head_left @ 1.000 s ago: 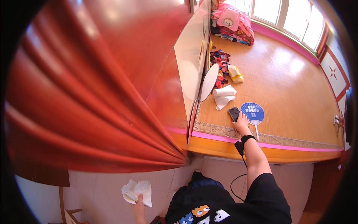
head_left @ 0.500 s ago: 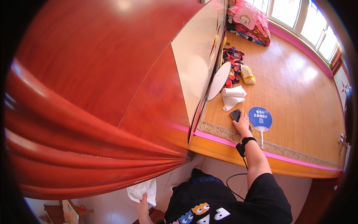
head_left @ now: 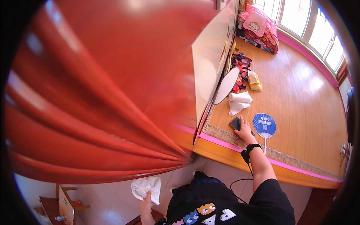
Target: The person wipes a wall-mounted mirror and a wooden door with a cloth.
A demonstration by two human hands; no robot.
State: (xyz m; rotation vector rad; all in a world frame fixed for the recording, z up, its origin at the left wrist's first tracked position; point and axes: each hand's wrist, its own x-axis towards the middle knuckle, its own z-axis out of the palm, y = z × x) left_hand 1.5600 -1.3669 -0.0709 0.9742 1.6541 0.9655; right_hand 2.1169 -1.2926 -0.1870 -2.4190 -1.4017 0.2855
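My left hand (head_left: pixel 147 199), low in the picture, pinches a crumpled white cloth (head_left: pixel 147 187) above the floor. My right hand (head_left: pixel 245 132) reaches onto the mat-covered platform (head_left: pixel 296 108) and spans a dark, flat, phone-like slab (head_left: pixel 236 123), thumb on one side and fingers on the other. The hand covers the slab's middle. Just right of that hand lies a round blue fan (head_left: pixel 264 125) with a white handle. A folded white cloth (head_left: pixel 240 102) rests beyond the hand.
A yellow-and-white packet (head_left: pixel 254 81) and a pile of red and dark fabric pieces (head_left: pixel 240 64) lie farther back. Pink bedding (head_left: pixel 259 28) is heaped near the windows. A large glossy red wooden panel (head_left: pixel 150 67) fills the left, beside an oval mirror (head_left: pixel 227 85).
The view has shifted, so the platform sits lower and farther right. My left hand has lifted the white cloth slightly. My right hand stays at the dark slab.
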